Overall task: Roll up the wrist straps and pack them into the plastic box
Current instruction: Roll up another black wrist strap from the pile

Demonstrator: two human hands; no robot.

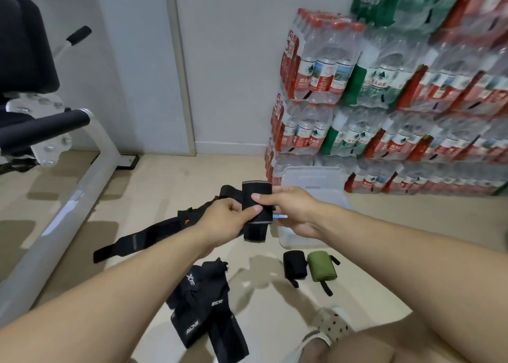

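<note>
mid-roll: both hands, left (223, 213) and right (286, 209), pinch a black strap (255, 211) held up over the floor, tail trailing left. next, wind it tight, then drop it in the box (313, 182) behind.

I read "农夫山泉" on the bottle labels (316, 81) and a red "3" on the water packs' wrap (290, 48); beside the packs, floor straps (204, 305) show "INCYO".

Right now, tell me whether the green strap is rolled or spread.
Rolled. The green strap lies on the floor as a tight cylinder beside a black roll, only its tab loose.
</note>
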